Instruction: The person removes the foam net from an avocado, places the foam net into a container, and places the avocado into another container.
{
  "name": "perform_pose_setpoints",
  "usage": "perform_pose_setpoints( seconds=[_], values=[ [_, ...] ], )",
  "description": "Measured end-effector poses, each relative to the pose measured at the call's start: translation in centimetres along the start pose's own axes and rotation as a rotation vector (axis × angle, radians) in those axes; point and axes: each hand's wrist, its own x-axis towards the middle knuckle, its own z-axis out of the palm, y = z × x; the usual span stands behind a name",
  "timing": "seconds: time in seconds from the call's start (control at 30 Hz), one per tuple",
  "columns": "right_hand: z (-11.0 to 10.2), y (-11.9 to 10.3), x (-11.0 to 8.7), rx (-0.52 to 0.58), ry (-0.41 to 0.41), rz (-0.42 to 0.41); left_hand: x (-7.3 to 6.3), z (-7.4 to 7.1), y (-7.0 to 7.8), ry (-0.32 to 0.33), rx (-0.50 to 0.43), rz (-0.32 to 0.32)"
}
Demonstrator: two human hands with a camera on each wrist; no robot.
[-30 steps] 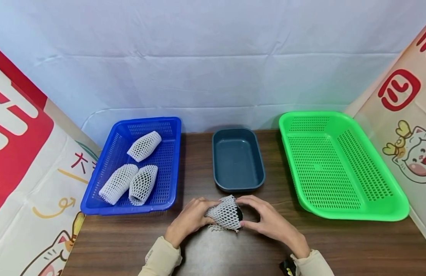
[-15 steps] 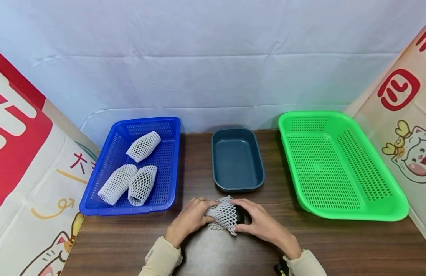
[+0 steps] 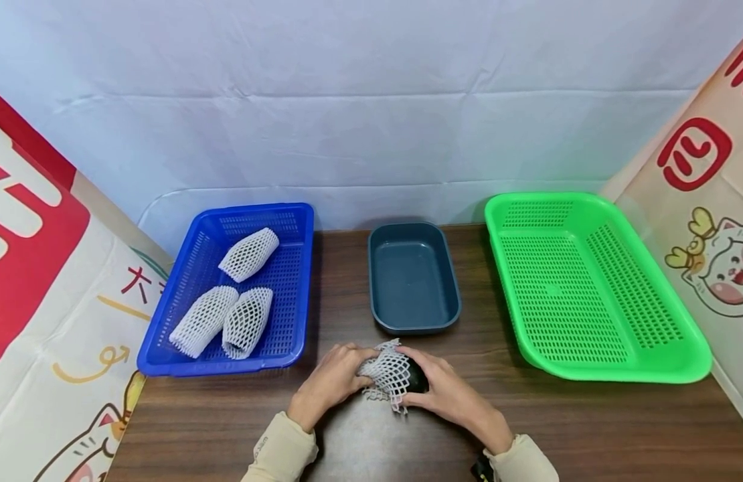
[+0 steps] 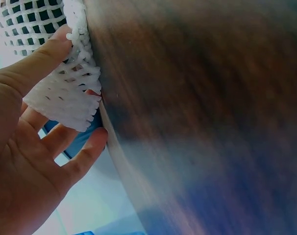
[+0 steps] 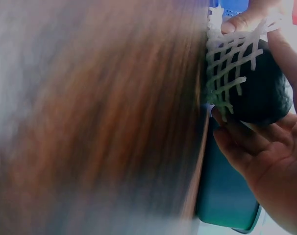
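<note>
A white foam fruit net [image 3: 386, 372] lies partly over a dark green avocado [image 3: 417, 379] close to the table, in front of the small basin. From the left, my left hand [image 3: 332, 383] pinches the net's closed-up end between thumb and fingers; the left wrist view shows the thumb pressed on the mesh [image 4: 65, 100]. My right hand [image 3: 454, 395] curls round the avocado's bare right end, thumb and fingertips at the net's edge. In the right wrist view the dark skin [image 5: 263, 93] bulges out of the net's mouth, with the palm behind it.
On the left, a blue basket [image 3: 305, 294] holds 3 net-wrapped pieces [image 3: 249, 255]. A dark teal basin [image 3: 414, 284] stands behind the hands. A large green basket [image 3: 549, 294] sits on the right. A black item [image 3: 482, 468] shows beside the right sleeve.
My right hand has shifted left, and the net's edge has slid left with it, baring more of the avocado. The left hand keeps its place and its pinch.
</note>
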Motion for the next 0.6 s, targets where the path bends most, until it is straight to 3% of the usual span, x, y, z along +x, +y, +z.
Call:
perform_pose_setpoints(
  seconds=[0.3,0.6],
  values=[
    [-0.8,-0.2,-0.2,0.009,-0.002,0.003,0.2,0.1,-0.1,0.016,-0.011,0.014],
    [-2.5,-0.2,-0.9,0.027,0.022,0.066,-0.1,-0.1,0.0,0.068,0.027,0.052]
  ],
)
